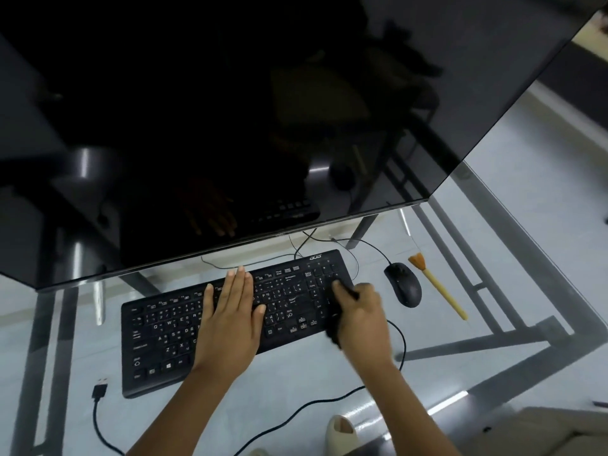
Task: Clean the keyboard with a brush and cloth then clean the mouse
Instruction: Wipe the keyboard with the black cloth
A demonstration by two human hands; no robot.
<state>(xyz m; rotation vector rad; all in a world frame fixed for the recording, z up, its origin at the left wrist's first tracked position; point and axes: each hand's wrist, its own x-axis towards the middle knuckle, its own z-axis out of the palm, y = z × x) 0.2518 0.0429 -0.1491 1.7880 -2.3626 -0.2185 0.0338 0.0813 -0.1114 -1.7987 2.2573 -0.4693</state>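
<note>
A black keyboard (158, 337) lies on a glass desk, slanted up to the right. My left hand (230, 311) rests flat on its middle keys, fingers straight. My right hand (362, 314) grips a black cloth (334, 324) against the keyboard's right end, over the number pad. To the right of the keyboard sits a black mouse (403, 284). Past the mouse lies a brush (437, 286) with a pale yellow handle and orange bristles, untouched.
A large dark monitor (230, 126) hangs over the back of the glass desk (329, 376). A loose USB plug (99, 390) and its black cable (296, 409) run along the front. Cables trail behind the keyboard. A foot in a pale sandal (340, 432) shows under the glass.
</note>
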